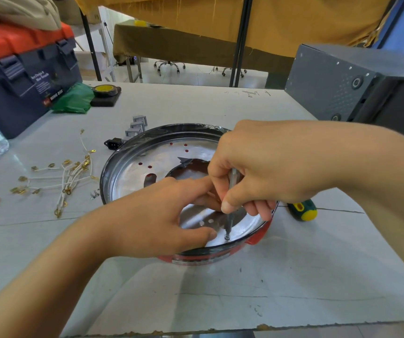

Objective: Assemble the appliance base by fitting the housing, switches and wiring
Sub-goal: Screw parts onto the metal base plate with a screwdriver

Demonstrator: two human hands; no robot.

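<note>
Red-and-black round metal appliance housing mid-table. Right hand pinches thin metal driver shaft, tip on screw at near rim. Left hand fingers extended, pressing inner plate.

The housing was glossy black at its rim, with a bright, reflective metal plate inside and shiny red outside near its front. A slim, dull metal screwdriver shaft touched a small metal screw. To the left, the wires looked cloth-white with brassy terminals. The table was matt grey and scuffed. Far left sat a matt plastic toolbox, navy with an orange lid.
</note>
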